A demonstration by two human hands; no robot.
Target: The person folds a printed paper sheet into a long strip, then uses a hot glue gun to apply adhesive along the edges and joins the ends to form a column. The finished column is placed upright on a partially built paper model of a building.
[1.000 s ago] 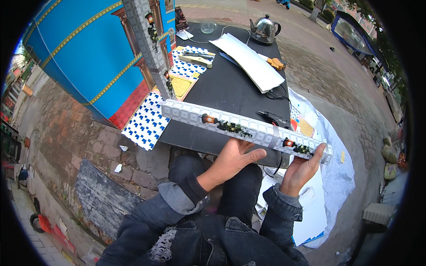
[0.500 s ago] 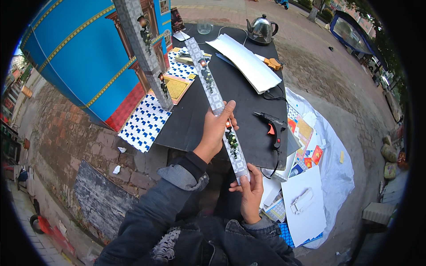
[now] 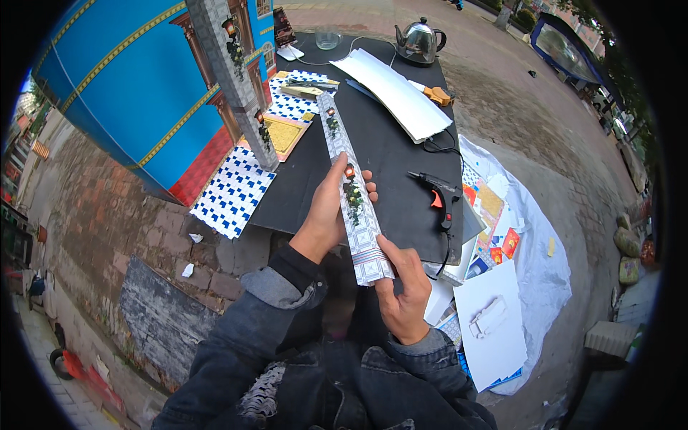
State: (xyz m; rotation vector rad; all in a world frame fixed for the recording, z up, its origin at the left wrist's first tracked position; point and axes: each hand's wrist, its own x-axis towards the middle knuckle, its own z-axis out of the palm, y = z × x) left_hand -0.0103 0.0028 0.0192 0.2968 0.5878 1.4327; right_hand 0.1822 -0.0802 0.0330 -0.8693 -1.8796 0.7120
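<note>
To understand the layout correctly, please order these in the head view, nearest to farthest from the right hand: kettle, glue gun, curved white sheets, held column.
1. Held column: touching the right hand.
2. Glue gun: on the black table, right side.
3. Curved white sheets: beyond the gun.
4. Kettle: table's far end.

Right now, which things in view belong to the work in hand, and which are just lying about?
Apparently belonging:
patterned strip, held in left hand and right hand
similarly patterned pillar
blue model building
glue gun, perhaps

Apparently just lying about:
kettle
clear glass
white sheet
</note>
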